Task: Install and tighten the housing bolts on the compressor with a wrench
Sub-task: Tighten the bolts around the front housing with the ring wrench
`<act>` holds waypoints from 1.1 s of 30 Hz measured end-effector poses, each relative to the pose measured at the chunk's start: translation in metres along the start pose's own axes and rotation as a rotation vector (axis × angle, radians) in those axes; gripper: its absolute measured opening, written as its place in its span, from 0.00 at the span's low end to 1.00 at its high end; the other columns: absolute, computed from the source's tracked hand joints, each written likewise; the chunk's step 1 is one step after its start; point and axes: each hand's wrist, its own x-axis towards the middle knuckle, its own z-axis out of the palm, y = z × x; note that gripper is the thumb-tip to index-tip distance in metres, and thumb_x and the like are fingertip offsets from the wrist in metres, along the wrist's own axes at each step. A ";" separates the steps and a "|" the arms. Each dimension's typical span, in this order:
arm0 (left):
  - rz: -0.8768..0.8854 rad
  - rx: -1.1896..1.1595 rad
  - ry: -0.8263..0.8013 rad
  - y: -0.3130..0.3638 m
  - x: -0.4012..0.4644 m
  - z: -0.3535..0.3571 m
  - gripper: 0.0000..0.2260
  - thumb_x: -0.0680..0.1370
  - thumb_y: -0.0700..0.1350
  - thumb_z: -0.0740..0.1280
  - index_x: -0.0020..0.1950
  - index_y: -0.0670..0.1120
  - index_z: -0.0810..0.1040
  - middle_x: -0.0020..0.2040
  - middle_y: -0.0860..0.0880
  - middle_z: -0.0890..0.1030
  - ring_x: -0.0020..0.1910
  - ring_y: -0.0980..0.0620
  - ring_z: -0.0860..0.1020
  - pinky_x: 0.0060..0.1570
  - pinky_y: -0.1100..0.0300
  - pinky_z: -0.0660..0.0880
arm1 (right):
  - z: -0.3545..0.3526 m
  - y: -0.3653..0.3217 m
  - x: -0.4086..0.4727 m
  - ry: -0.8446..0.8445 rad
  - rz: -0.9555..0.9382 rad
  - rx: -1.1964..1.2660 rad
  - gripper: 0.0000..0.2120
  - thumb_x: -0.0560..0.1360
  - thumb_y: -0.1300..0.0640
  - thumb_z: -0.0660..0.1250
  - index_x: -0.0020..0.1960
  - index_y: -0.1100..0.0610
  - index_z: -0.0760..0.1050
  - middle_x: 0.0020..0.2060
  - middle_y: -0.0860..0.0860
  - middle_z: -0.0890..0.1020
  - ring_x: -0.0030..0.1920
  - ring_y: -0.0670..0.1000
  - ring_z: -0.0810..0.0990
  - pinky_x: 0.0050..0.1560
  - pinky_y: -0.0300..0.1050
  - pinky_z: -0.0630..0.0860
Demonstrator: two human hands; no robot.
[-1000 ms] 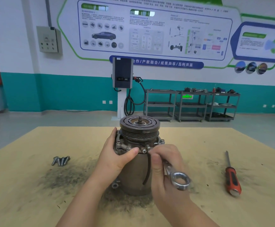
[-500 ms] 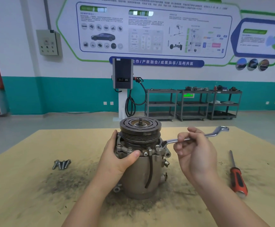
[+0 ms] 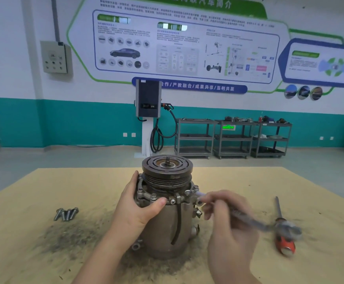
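Both hands flank the compressor (image 3: 167, 212): left hand (image 3: 138, 210) gripping, right hand (image 3: 226, 218) holding wrench (image 3: 253, 222).

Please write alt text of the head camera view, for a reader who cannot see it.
A left hand steadies an upright compressor on a table while the right hand swings a blurred wrench at its right-side bolt. Loose bolts lie left, a screwdriver right.
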 end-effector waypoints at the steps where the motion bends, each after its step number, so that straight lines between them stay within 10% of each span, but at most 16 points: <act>1: 0.002 -0.003 0.004 0.000 0.000 0.001 0.53 0.56 0.61 0.76 0.78 0.52 0.61 0.70 0.50 0.74 0.67 0.51 0.74 0.70 0.46 0.69 | 0.004 0.000 -0.008 -0.058 -0.056 -0.060 0.08 0.74 0.55 0.61 0.45 0.45 0.78 0.40 0.47 0.83 0.38 0.46 0.81 0.41 0.36 0.76; 9: -0.035 -0.019 0.018 -0.002 0.000 0.001 0.51 0.56 0.58 0.79 0.77 0.57 0.63 0.68 0.53 0.77 0.66 0.52 0.76 0.69 0.45 0.70 | 0.017 -0.015 -0.010 -0.462 -0.354 -0.373 0.07 0.82 0.50 0.54 0.50 0.50 0.70 0.44 0.43 0.73 0.44 0.46 0.75 0.46 0.37 0.72; 20: -0.002 0.029 0.009 0.004 -0.007 0.001 0.49 0.58 0.63 0.75 0.77 0.57 0.63 0.68 0.58 0.75 0.65 0.56 0.75 0.68 0.48 0.72 | -0.006 -0.015 0.051 0.071 0.571 0.393 0.10 0.79 0.68 0.49 0.46 0.57 0.65 0.27 0.55 0.77 0.24 0.52 0.69 0.24 0.39 0.65; 33: 0.004 0.077 0.021 0.007 -0.004 0.001 0.47 0.59 0.62 0.75 0.76 0.54 0.65 0.68 0.54 0.75 0.67 0.54 0.74 0.69 0.47 0.70 | -0.004 -0.004 0.043 0.075 0.580 0.339 0.11 0.73 0.68 0.51 0.38 0.59 0.69 0.25 0.54 0.71 0.22 0.51 0.65 0.25 0.40 0.60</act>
